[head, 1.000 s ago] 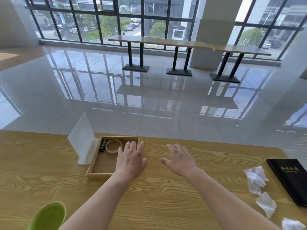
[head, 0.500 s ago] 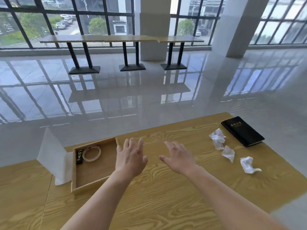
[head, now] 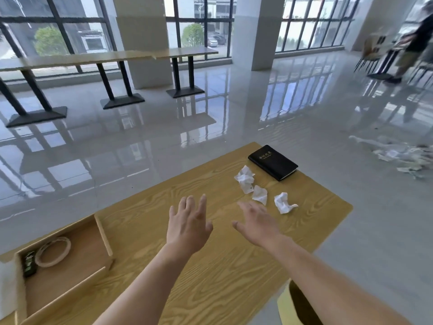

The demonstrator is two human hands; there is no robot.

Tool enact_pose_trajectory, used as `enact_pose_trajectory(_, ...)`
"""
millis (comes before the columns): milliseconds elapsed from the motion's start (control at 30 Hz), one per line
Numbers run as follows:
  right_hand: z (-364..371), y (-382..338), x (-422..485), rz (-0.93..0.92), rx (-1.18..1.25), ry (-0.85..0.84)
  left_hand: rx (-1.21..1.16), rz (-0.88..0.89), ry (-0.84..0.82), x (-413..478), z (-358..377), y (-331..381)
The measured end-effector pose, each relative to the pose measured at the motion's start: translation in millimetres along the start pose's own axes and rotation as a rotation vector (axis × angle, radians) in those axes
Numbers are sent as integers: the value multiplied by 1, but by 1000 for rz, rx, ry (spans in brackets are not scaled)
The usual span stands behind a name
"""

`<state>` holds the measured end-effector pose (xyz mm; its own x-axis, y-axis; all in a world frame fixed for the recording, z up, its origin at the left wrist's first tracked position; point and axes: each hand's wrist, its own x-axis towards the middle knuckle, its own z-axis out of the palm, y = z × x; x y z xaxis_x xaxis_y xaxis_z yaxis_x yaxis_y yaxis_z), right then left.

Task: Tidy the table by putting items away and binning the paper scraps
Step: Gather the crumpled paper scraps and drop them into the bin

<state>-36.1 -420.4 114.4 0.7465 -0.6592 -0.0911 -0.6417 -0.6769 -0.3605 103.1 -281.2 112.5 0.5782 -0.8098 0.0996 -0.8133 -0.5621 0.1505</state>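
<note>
Three crumpled white paper scraps lie on the wooden table (head: 210, 289): one (head: 244, 178) near the black notebook (head: 273, 162), one (head: 260, 194) in the middle, one (head: 284, 202) to the right. My right hand (head: 256, 222) hovers open just short of the middle scrap, holding nothing. My left hand (head: 188, 225) is open beside it, fingers spread, empty. A wooden tray (head: 103, 235) at the left holds a pale ring (head: 53, 250) and a small dark green item (head: 29, 263).
A yellow bin (head: 289, 303) stands below the table's right edge, partly hidden by my right arm. The table's far right corner is close behind the notebook. Paper litter (head: 403, 156) lies on the shiny floor at right. A person (head: 412, 45) stands by chairs at far right.
The view has swung to the right, so the scraps and notebook are now nearer the centre and the tray sits at lower left. Both hands have shifted toward the scraps, still open.
</note>
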Motion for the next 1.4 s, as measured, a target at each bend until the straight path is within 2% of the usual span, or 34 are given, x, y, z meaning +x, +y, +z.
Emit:
enact_pose_trajectory(333,-40,151,20,17,-5,-19,-40,17,-11,52,51,142)
enact_pose_trajectory(533,-43,207,38,6,54,-40,-85,-1,-9,67,73,184)
enact_pose_trajectory(867,-3,243,103,100,158,-24,-196,51,-52,130,131,175)
enact_pose_trajectory(1100,39,260,153,142,23,-23,-226,158,-89,202,192,169)
enact_pose_trajectory(1233,59,263,162,78,-76,-55,-72,273,-186,221,224,165)
enact_pose_trajectory(1300,66,265,163,57,-113,-68,-45,280,-215,224,233,161)
enact_pose_trajectory(1400,71,267,164,38,-128,-22,-77,249,-170,224,237,160)
